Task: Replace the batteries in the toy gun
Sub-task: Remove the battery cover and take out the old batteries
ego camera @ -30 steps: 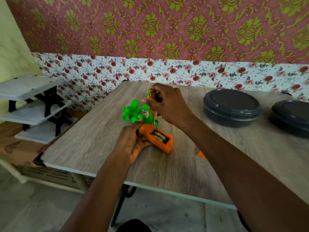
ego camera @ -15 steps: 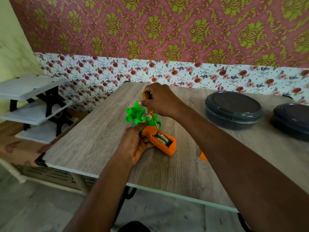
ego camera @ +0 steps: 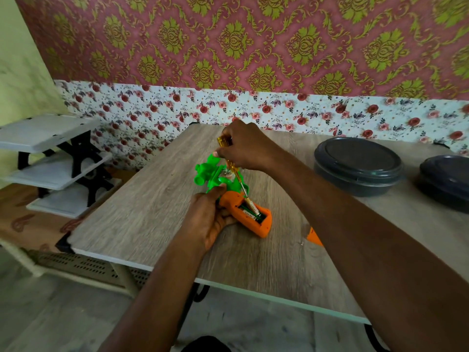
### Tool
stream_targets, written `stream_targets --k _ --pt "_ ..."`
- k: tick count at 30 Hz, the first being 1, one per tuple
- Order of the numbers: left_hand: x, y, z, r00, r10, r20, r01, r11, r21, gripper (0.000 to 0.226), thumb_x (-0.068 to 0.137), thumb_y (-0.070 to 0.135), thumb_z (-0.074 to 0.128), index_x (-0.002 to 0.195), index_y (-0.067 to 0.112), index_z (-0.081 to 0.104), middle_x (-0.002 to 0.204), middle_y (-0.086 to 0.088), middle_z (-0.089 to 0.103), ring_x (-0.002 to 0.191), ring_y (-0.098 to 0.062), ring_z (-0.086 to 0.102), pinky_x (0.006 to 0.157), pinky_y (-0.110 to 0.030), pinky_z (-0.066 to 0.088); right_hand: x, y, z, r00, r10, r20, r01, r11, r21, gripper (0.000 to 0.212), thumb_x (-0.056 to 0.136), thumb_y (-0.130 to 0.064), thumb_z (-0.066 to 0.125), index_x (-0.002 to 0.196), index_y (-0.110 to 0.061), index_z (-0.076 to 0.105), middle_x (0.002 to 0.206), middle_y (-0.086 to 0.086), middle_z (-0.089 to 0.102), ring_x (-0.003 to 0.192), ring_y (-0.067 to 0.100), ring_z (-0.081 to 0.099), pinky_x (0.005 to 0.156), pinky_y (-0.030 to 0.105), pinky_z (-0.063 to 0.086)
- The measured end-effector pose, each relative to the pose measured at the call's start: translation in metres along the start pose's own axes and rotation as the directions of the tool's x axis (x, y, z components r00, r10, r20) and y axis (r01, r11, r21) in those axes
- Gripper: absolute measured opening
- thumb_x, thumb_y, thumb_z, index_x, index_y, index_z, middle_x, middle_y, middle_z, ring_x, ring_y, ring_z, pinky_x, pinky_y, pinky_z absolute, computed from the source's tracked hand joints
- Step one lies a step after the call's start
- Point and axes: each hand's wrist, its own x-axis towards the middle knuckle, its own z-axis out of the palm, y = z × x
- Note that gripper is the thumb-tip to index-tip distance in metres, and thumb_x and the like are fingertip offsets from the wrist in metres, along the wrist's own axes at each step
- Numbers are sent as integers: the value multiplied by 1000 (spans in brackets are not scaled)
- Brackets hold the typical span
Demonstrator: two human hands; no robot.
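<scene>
The toy gun (ego camera: pixel 210 175) lies on the wooden table (ego camera: pixel 157 212), green at the barrel end and orange at the grip (ego camera: pixel 264 226). Its battery compartment is open and batteries (ego camera: pixel 251 210) show inside, one tilted up at its far end. My left hand (ego camera: pixel 208 219) grips the gun where green meets orange. My right hand (ego camera: pixel 243 147) grips a yellow-handled screwdriver (ego camera: pixel 234 171) above the gun. The screwdriver's tip sits at the upper end of the batteries. An orange piece, perhaps the battery cover (ego camera: pixel 313 236), peeks out beside my right forearm.
Two dark round lidded containers (ego camera: pixel 357 165) (ego camera: pixel 446 179) stand at the right of the table. A white and black tiered rack (ego camera: pixel 50 161) stands on the floor to the left. A floral wall runs behind the table.
My right hand has tilted the screwdriver handle to the left, and one battery end has lifted in the compartment. My left hand keeps its hold on the gun.
</scene>
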Motion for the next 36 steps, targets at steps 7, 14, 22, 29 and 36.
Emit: stream_targets --k 7,14,22,29,36 --pt "-4 2 1 1000 -21 -17 21 999 -29 40 104 16 55 136 -5 50 100 -25 74 70 -27 77 57 -47 63 -20 6 -10 987 -54 -154 61 997 47 32 99 -28 65 79 -8 52 73 13 57 68 27 62 63 38 45" --pt "-6 4 2 999 -14 -29 13 999 -34 46 102 15 58 140 -7 46 118 -34 68 75 -32 75 64 -54 64 -61 25 -12 1000 -3 -2 3 1000 19 29 102 -32 62 105 -3 63 84 14 65 72 26 64 73 48 54" --pt "-5 4 2 1000 -21 -21 21 999 -29 37 103 14 55 133 -8 51 113 -36 65 75 -33 71 70 -58 61 -91 45 23 994 107 -4 -107 994 -32 32 75 -37 84 96 -16 74 88 3 67 84 16 66 59 23 39" --pt "-5 3 1 999 -25 -24 24 999 -46 34 103 15 56 130 -5 52 95 -24 75 74 -30 76 64 -55 64 -77 40 -5 984 79 -163 -84 996 -26 23 84 -20 72 69 -12 57 75 11 61 67 24 61 56 32 45" --pt "-6 3 1 999 -32 -32 30 998 -54 46 102 17 58 140 -4 44 125 -34 65 100 -41 73 64 -53 63 -59 65 2 965 208 157 -114 878 -464 31 94 -21 68 119 -9 54 116 16 50 93 32 58 72 38 45"
